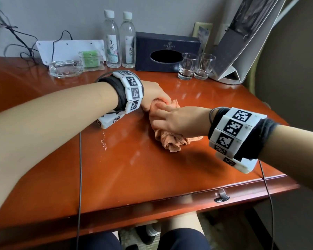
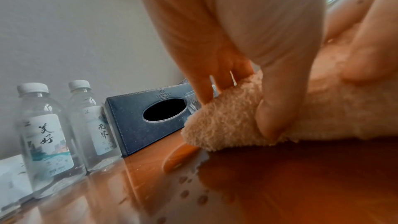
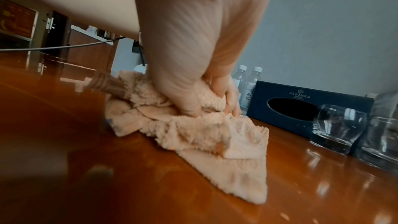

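Cloth lies bunched at desk centre, both hands on it. Left hand at cloth's 11 o'clock end, thumb and fingers clamped round roll. Right hand at 4 o'clock end, fingers dug into folds, gripping. Likely gathering cloth for wiping. Tuck loose corner, compact wad, then sweep toward wet streak at 9 o'clock. Avoid glasses at 1 o'clock.

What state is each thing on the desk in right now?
cloth, bunched, on the desk, gripped by both hands
left hand, fingers curled round the cloth's far end
right hand, fingers curled round its near end
bottles, both upright, capped
glasses, both upright, empty
tissue box, no tissue poking out
desk, wet with droplets by the cloth
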Demonstrator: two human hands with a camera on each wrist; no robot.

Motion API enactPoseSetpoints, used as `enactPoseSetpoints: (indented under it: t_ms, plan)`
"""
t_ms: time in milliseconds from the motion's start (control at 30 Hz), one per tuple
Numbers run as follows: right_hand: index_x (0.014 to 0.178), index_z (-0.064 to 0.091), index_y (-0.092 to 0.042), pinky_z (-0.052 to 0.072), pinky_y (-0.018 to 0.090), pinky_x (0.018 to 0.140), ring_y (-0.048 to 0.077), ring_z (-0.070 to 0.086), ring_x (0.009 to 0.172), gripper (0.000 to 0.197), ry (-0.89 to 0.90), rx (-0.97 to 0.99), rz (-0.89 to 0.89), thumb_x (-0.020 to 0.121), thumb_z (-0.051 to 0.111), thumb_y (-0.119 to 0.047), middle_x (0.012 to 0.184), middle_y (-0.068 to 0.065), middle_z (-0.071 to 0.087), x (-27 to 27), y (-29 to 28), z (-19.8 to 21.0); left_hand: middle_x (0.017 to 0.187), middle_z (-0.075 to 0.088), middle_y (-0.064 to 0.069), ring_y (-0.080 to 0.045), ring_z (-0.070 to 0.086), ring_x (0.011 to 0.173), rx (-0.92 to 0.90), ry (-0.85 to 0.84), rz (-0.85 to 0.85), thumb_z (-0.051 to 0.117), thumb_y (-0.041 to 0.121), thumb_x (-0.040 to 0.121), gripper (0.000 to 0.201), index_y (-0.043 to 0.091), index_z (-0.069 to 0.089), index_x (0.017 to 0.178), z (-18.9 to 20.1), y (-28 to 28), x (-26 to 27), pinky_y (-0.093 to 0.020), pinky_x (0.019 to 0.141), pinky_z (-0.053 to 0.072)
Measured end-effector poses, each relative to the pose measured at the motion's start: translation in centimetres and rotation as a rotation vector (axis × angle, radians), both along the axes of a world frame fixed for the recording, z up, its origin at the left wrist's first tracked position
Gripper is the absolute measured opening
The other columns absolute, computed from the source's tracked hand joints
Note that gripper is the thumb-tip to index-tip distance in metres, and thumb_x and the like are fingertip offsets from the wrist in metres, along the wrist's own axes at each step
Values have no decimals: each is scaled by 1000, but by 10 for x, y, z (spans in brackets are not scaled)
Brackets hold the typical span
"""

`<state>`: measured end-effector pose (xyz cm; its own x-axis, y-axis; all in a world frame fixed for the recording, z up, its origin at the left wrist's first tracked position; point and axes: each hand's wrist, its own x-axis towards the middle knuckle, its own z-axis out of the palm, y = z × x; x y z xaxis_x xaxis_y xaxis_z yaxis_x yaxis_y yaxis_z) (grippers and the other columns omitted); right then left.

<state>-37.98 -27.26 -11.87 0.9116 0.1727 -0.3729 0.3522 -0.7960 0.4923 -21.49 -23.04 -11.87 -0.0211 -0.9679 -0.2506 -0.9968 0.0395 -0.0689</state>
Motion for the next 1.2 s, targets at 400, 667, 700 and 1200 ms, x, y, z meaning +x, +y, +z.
enactPoseSetpoints:
  t_ms: [400, 667, 700, 1200]
  plan:
    - [142, 24, -17, 47, 31, 86, 32, 11, 142, 54, -14, 101, -5, 93, 39, -1, 150, 6, 18, 23, 27, -7, 87, 63, -2, -18, 54, 79, -22, 69, 8, 63, -2, 70, 41, 15, 60, 108, -6, 29, 21, -27, 64, 42]
    - [139, 28, -16, 50, 40, 89, 35, 15, 139, 51, -13, 109, 34, 92, 40, -2, 146, 7, 22, 33, 38, -11, 90, 66, -8, -23, 58, 82, -33, 56, 20, 63, -2, 71, 40, 12, 60, 108, -9, 46, 29, -33, 70, 46]
    - [139, 28, -16, 51, 40, 88, 35, 15, 139, 51, -13, 110, 36, 92, 40, -1, 146, 7, 23, 34, 39, -11, 90, 65, -9, -24, 58, 82, -31, 52, 20, 63, -2, 71, 40, 11, 60, 108, -9, 48, 30, -35, 71, 46]
    - [140, 27, -15, 42, 43, 100, 37, 14, 139, 56, 9, 143, 87, 88, 44, 1, 144, 7, 27, 54, 68, -16, 94, 65, -10, -27, 58, 86, -13, 40, 39, 62, -2, 69, 43, 12, 60, 110, -9, 84, 45, -37, 75, 48]
